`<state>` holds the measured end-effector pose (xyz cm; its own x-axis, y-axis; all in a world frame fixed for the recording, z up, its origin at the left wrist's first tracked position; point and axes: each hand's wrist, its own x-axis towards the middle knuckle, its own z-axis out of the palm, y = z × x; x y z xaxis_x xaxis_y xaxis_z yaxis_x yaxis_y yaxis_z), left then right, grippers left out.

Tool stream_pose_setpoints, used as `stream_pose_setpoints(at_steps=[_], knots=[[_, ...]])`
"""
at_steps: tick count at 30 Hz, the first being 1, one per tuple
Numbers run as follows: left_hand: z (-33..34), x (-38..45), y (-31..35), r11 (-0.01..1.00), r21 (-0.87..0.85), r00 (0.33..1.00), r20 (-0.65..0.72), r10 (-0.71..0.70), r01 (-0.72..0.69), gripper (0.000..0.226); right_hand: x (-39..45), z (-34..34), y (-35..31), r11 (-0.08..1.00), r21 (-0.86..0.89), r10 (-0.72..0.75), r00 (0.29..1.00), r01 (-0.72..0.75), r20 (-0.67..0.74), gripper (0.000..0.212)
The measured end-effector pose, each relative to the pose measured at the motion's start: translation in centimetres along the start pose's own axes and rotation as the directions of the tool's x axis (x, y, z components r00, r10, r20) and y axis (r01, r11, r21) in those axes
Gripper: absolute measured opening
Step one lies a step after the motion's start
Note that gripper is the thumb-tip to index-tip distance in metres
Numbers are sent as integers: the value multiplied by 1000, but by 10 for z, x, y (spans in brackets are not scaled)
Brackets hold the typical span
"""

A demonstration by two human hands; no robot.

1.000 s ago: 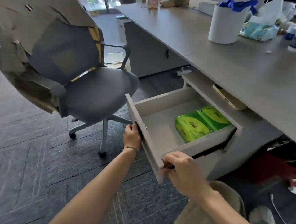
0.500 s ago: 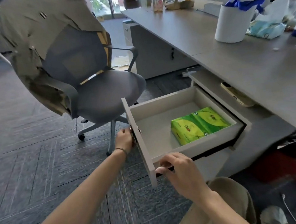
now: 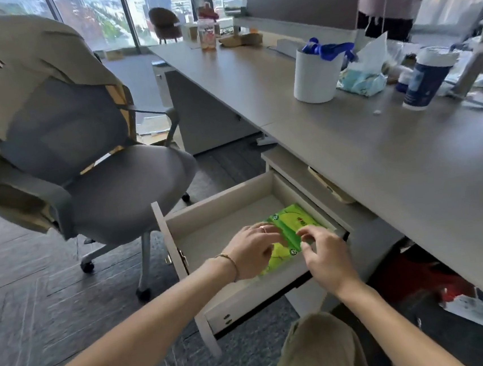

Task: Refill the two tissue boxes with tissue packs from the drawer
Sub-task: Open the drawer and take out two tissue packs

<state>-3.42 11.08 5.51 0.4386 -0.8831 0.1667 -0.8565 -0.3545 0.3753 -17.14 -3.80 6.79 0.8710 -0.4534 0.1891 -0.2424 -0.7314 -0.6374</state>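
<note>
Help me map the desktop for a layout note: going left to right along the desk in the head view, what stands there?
Bottle with pale label → white cylindrical holder → light-blue tissue pack → dark-blue cup with white lid.

— What's on the worktop (image 3: 393, 150)?
— A white cylindrical holder (image 3: 315, 78) with blue cloth (image 3: 328, 49) spilling from its top, a pale blue tissue pack (image 3: 364, 80) just beside it with a sheet sticking up, and a dark blue canister (image 3: 425, 79) with a white lid further right. At the far end, a jar (image 3: 207, 35).
— And the drawer (image 3: 215, 232) below?
— Pulled out, with green tissue packs (image 3: 291, 238) lying flat on its floor toward the right
— The floor (image 3: 39, 305)?
— Dark herringbone carpet; a grey office chair (image 3: 91, 167) stands on it left of the drawer, a beige jacket (image 3: 17, 74) draped over its back
</note>
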Motion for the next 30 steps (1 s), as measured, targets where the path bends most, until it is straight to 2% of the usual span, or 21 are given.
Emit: stream_pose_setpoints(at_steps=[3, 6, 9, 13, 17, 19, 22, 25, 27, 30], knots=[[10, 16, -9, 1000, -23, 989, 147, 11, -8, 45, 9, -3, 3, 999, -23, 35, 998, -33, 60, 34], [13, 18, -20, 994, 73, 966, 248, 66, -87, 43, 20, 0, 3, 997, -62, 55, 994, -49, 99, 41], [12, 16, -30, 989, 123, 949, 311, 42, -84, 47, 33, 10, 6, 988, -148, 73, 985, -50, 155, 46], [6, 2, -51, 987, 162, 934, 349, -71, 14, 52, 52, 29, 11, 944, -300, 205, 958, -139, 201, 55], [-10, -18, -62, 952, 277, 888, 395, -235, 129, 62, 75, 44, 5, 881, -405, 373, 885, -244, 279, 70], [-16, -26, -63, 916, 377, 869, 400, -292, 134, 71, 83, 51, 0, 856, -469, 385, 875, -220, 293, 80], [-21, -34, -66, 865, 489, 849, 408, -336, 107, 91, 88, 61, -2, 818, -558, 335, 906, -143, 259, 91], [-22, -35, -68, 834, 548, 833, 432, -346, 63, 105, 94, 67, -2, 822, -545, 371, 881, -165, 294, 100], [-21, -33, -69, 820, 571, 829, 437, -348, 43, 107, 98, 68, -3, 823, -541, 403, 850, -174, 340, 102], [-17, -32, -69, 813, 580, 822, 439, -362, 48, 100, 100, 63, -5, 845, -500, 391, 856, -189, 339, 101]])
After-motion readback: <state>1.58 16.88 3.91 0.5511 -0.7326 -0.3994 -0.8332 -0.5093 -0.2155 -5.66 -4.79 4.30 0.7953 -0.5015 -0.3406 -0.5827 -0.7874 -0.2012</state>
